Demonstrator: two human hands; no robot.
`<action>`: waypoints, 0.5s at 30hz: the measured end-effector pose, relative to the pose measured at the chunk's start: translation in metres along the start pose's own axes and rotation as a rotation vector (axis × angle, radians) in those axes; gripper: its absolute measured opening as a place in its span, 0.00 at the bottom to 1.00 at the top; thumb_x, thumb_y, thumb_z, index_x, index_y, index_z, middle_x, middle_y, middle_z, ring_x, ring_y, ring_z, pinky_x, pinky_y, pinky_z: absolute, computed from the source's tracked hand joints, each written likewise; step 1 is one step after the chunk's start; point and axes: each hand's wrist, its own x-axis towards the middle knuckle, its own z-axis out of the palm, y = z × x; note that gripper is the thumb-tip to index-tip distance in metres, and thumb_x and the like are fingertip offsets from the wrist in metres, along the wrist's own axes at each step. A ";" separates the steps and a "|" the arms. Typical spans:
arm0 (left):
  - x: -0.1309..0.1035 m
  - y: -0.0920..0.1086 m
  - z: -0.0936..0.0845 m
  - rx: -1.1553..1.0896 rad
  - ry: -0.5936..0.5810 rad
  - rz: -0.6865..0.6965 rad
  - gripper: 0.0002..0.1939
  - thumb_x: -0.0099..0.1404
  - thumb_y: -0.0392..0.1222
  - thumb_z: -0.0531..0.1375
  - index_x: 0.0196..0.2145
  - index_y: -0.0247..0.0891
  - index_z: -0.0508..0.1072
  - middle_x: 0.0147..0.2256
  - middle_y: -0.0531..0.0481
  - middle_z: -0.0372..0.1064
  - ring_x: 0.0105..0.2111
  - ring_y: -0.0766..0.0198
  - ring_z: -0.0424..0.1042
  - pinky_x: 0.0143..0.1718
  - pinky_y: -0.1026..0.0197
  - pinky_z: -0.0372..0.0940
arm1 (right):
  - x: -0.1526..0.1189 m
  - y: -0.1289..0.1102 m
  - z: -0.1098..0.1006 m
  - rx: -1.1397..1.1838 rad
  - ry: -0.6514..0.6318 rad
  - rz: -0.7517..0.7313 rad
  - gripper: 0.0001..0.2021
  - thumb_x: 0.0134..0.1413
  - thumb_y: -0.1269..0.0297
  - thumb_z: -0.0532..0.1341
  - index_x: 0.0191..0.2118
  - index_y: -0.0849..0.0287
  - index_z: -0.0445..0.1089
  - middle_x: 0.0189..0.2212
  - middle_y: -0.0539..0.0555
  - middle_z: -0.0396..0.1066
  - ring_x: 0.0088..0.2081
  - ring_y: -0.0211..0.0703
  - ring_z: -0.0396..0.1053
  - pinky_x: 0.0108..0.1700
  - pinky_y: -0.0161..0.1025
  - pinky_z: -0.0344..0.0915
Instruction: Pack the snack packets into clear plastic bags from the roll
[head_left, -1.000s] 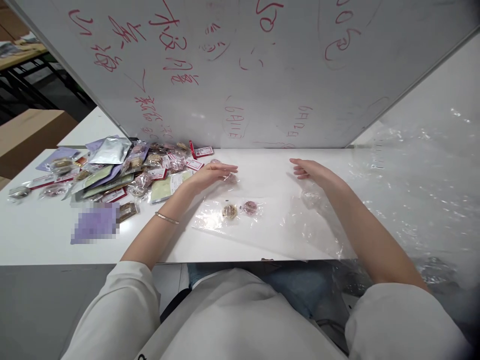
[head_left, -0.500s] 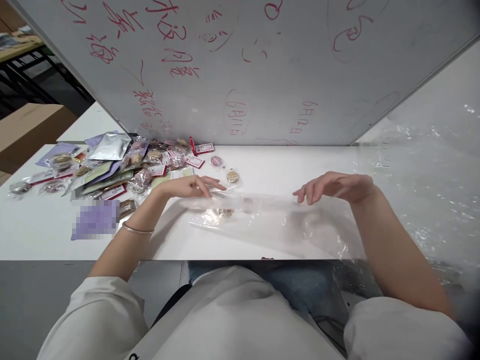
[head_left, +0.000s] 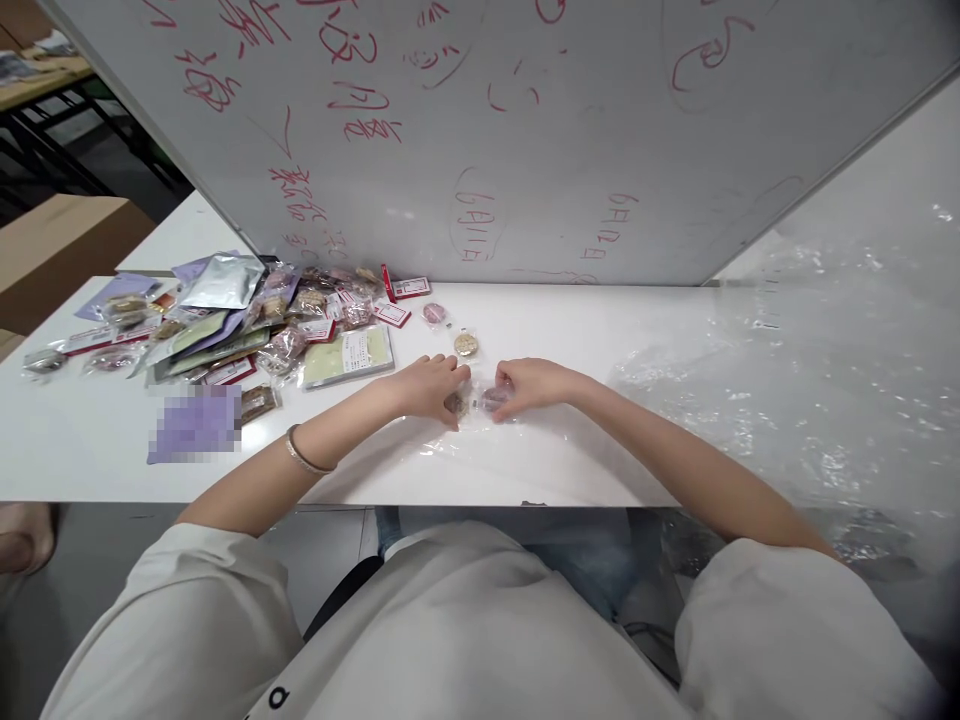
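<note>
My left hand (head_left: 435, 388) is curled around a small tan, cookie-like round in a clear wrapper (head_left: 456, 403). Close beside it, my right hand (head_left: 531, 385) has thumb and fingers around a pinkish wrapped round (head_left: 495, 399). Both rounds are partly hidden by my fingers. Beneath the hands lies a clear plastic sheet or bag (head_left: 427, 452), flat on the white table (head_left: 592, 465). Just beyond my hands sit another tan wrapped round (head_left: 466, 344) and a pink wrapped round (head_left: 434, 314).
On the left is a pile of wrapped snacks and pouches, with a silver pouch (head_left: 223, 281) on top. A green packet (head_left: 347, 355) and a purple packet (head_left: 196, 424) lie nearer. A whiteboard (head_left: 540, 190) stands behind. Clear plastic wrap (head_left: 810, 400) covers the right side.
My hands have come together from wide apart above the plastic and now grasp the two wrapped rounds. The plastic has settled flatter on the table, and the green packet is uncovered.
</note>
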 end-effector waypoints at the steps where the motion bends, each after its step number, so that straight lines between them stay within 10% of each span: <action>1: 0.000 0.001 -0.001 -0.017 -0.019 -0.031 0.36 0.57 0.55 0.66 0.57 0.34 0.63 0.53 0.35 0.66 0.51 0.45 0.68 0.48 0.53 0.62 | 0.000 -0.003 0.000 -0.024 -0.006 0.021 0.28 0.37 0.42 0.69 0.41 0.54 0.65 0.39 0.54 0.73 0.39 0.50 0.70 0.34 0.40 0.60; 9: -0.003 -0.007 -0.003 -0.185 -0.041 -0.110 0.28 0.59 0.55 0.63 0.51 0.36 0.65 0.41 0.39 0.74 0.39 0.49 0.74 0.32 0.59 0.61 | -0.028 -0.015 -0.001 -0.108 0.216 0.084 0.24 0.43 0.48 0.67 0.40 0.56 0.60 0.46 0.57 0.67 0.36 0.46 0.67 0.31 0.39 0.56; 15: 0.005 -0.018 -0.002 -0.351 -0.023 -0.015 0.16 0.59 0.47 0.63 0.44 0.39 0.69 0.38 0.47 0.77 0.35 0.57 0.75 0.32 0.62 0.61 | -0.020 -0.001 -0.011 0.075 -0.067 -0.055 0.20 0.46 0.46 0.66 0.38 0.56 0.69 0.38 0.53 0.74 0.39 0.48 0.70 0.35 0.39 0.60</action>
